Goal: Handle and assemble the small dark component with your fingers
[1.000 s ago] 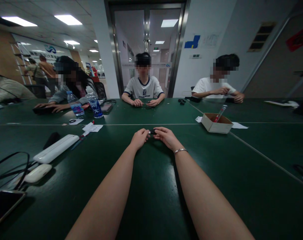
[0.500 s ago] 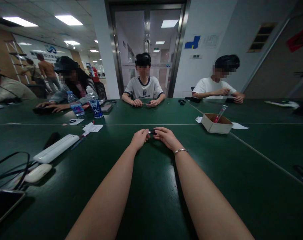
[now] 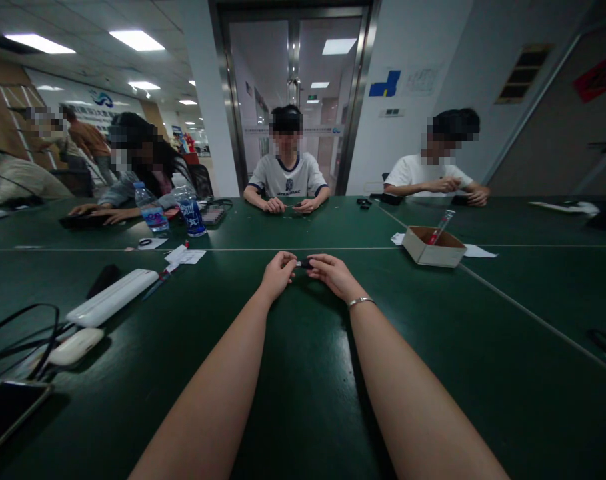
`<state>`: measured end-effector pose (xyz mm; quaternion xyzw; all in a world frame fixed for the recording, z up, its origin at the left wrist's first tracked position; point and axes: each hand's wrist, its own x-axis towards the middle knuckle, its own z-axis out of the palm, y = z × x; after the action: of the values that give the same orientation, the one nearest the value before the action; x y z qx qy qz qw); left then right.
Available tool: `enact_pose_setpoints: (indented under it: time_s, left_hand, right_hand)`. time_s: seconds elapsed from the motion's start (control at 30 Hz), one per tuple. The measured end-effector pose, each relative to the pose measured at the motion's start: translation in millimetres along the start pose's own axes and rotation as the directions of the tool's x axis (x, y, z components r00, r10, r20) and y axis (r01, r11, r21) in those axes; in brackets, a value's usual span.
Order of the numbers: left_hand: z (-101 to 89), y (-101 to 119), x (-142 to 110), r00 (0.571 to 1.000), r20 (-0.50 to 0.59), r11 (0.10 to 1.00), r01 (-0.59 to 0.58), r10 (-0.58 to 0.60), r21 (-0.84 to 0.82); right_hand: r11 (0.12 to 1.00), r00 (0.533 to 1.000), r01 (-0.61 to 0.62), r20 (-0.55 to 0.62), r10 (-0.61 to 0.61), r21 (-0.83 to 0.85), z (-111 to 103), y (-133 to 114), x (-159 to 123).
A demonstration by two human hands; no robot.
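- Black stick (image 3: 307, 264), small with a shiny end, is between our hands, over the green table (image 3: 303, 373).
- Our right hand (image 3: 334, 275) pinches its dark end; our left hand (image 3: 277, 275) pinches the shiny end.
- We guess it is light, hard and a bit slippery.
- We think its dark sides are best to hold, pinched gently.

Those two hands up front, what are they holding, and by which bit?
A small dark thing: the left hand pinches its silvery end, the right hand its dark end.
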<state>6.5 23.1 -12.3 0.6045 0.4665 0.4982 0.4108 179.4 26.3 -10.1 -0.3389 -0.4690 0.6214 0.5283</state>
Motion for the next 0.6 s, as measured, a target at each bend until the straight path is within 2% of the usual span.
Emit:
enact_pose_setpoints:
  time_s: [0.6]
  left_hand:
    - [0.7,-1.5,-0.4,1.0,0.01,1.0,-0.018,0.018,0.009]
  right_hand:
    - [1.0,1.0,-0.011,-0.02,0.011,0.005,1.1,-0.5,-0.3]
